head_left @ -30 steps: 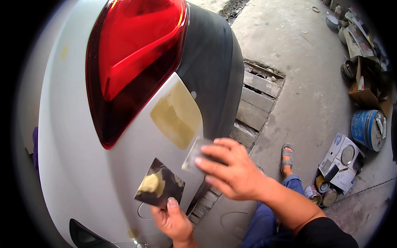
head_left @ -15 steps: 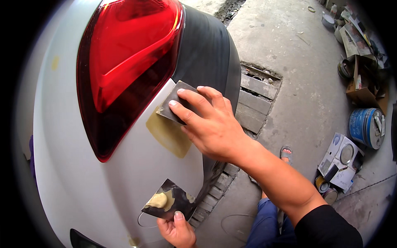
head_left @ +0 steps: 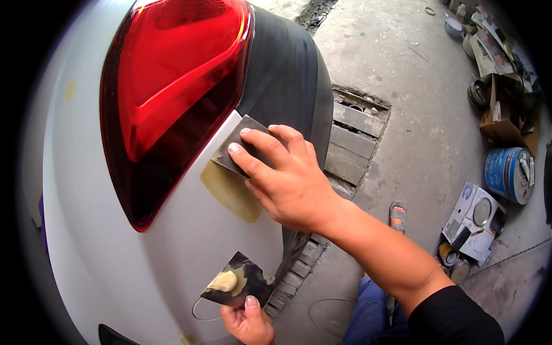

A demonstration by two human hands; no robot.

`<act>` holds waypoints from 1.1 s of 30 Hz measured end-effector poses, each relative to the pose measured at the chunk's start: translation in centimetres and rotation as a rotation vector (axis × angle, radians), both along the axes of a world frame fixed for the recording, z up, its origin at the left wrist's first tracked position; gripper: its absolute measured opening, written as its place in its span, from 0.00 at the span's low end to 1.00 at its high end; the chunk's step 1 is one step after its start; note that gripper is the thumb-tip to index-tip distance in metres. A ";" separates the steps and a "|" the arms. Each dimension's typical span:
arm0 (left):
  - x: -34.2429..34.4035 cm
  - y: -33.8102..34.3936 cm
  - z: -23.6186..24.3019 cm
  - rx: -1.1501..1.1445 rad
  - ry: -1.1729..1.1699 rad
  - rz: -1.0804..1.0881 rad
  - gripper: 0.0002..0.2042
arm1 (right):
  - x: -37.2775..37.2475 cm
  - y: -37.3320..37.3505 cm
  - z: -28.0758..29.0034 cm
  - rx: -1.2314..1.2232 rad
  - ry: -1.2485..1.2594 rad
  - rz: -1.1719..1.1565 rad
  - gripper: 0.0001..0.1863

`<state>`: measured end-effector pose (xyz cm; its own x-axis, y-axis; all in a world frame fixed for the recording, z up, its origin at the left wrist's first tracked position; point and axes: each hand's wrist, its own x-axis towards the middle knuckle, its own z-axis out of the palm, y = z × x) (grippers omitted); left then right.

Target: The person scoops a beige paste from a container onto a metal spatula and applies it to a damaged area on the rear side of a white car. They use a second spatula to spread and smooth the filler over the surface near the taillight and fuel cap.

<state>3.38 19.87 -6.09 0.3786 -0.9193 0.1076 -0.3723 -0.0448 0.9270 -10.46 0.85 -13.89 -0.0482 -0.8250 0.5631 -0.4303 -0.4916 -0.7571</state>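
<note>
Right hand [head_left: 290, 181] bare, no glove, no ring showing, nails short; forearm bare up to a black sleeve [head_left: 454, 316] pushed above the elbow at the near right edge. Left hand [head_left: 248, 323] also bare, thumbnail short, only partly in frame at the near edge. Below: blue trousers [head_left: 368, 310] and a grey open-toed sandal [head_left: 397, 214] on one foot.
</note>
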 end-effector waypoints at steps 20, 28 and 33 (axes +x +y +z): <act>1.2 1.0 -0.8 0.021 0.069 0.009 0.20 | 2.7 4.1 -2.1 0.039 -0.006 0.056 0.22; 1.0 1.4 -1.2 0.050 0.081 0.005 0.19 | 3.3 6.2 -5.7 0.047 -0.034 0.087 0.24; 0.7 1.4 -0.5 0.045 0.062 0.014 0.17 | 1.1 6.6 -4.5 0.062 0.057 0.124 0.25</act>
<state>4.06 21.32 -6.57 0.3957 -0.9174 0.0421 -0.3131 -0.0916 0.9453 -9.40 7.45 -18.38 0.0870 -0.8556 0.5102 -0.4121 -0.4972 -0.7635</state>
